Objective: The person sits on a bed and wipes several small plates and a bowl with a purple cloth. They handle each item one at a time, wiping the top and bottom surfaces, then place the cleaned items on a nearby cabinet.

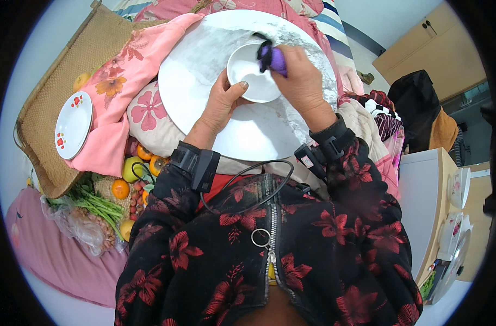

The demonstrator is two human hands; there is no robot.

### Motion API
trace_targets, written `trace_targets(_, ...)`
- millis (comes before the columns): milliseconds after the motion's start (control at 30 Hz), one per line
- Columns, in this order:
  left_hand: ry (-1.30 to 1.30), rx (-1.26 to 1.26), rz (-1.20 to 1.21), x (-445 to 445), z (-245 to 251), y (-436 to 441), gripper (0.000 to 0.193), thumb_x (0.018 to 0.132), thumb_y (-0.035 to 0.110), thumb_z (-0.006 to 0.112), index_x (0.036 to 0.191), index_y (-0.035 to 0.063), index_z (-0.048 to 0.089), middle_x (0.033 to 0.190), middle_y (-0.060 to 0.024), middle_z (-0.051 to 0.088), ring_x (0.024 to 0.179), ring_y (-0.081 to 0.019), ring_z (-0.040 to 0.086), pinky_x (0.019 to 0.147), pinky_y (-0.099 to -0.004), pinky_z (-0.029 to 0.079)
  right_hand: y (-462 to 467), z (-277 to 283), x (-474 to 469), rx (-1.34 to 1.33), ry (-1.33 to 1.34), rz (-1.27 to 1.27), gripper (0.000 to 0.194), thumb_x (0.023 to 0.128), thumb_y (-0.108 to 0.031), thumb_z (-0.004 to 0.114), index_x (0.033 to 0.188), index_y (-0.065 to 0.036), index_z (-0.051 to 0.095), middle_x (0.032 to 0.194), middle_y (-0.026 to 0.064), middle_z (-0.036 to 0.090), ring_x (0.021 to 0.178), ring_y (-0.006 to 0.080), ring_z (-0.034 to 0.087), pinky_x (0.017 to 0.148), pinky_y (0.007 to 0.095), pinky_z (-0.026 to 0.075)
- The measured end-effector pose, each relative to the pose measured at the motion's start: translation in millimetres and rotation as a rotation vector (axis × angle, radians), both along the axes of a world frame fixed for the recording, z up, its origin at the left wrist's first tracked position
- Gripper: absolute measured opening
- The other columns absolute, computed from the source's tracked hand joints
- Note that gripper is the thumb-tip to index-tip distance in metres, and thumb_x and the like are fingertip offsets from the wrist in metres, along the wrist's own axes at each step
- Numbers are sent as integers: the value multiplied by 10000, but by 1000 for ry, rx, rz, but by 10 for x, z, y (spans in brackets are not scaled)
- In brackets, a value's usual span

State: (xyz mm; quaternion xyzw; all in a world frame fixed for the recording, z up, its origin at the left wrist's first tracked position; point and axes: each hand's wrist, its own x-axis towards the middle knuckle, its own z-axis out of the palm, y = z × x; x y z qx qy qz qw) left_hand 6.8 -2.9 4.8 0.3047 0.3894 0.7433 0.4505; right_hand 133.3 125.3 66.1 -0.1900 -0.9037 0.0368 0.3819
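Observation:
A white bowl [254, 87] is tilted above the round marble-patterned tabletop [248, 138], its inside facing me. My left hand [225, 98] grips its near left rim, thumb on the inner side and fingers beneath. In my right hand [299, 75] is a bunched purple cloth [278, 63] with a black part [265, 55] sticking out past the fingers. The cloth is over the bowl's right side; whether it touches the inner wall cannot be made out. Black straps with small devices sit on both wrists.
To the left, a white plate with red flowers [73, 124] rests on a pink floral cloth [121, 89] over a woven tray [56, 118]. Persimmons [120, 189], green stalks [103, 208] and a plastic bag [78, 230] lie near my left elbow. A cabinet with dishes [421, 203] stands right. A cable [268, 199] loops before my chest.

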Motion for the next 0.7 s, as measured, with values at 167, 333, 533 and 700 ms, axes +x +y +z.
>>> trace_targets(167, -7, 26, -10, -25, -26, 21, 639, 842, 225, 670, 1367, 12, 375, 1224, -109, 515, 1075, -201, 579, 819, -355, 587, -129, 130, -31, 273, -263, 47, 370, 686, -198, 734, 1029, -140, 607, 944, 52, 605, 986, 245, 590, 792, 419, 434)
trace_targets(333, 31, -9, -35, -32, -47, 14, 644, 846, 233, 665, 1375, 10, 374, 1183, -105, 542, 1033, -181, 594, 802, -337, 585, -54, 86, -47, 88, -616, 153, 172, 721, -140, 681, 888, -102, 666, 868, 94, 672, 840, 301, 641, 711, 424, 481)
trace_targets(533, -34, 1, -34, -25, -38, 11, 612, 860, 215, 631, 1390, 37, 384, 1169, -79, 549, 1012, -161, 595, 807, -332, 575, 73, -106, -183, -377, -387, 531, 72, 726, -79, 655, 798, -75, 660, 781, 120, 659, 747, 350, 636, 685, 425, 511)
trace_targets(700, -9, -38, -46, -38, -14, 14, 596, 862, 189, 616, 1397, 53, 391, 1188, -68, 543, 1027, -163, 592, 785, -340, 583, -19, -179, -369, 86, -223, 160, 39, 761, -111, 637, 779, -89, 611, 820, 90, 630, 747, 308, 651, 671, 412, 525)
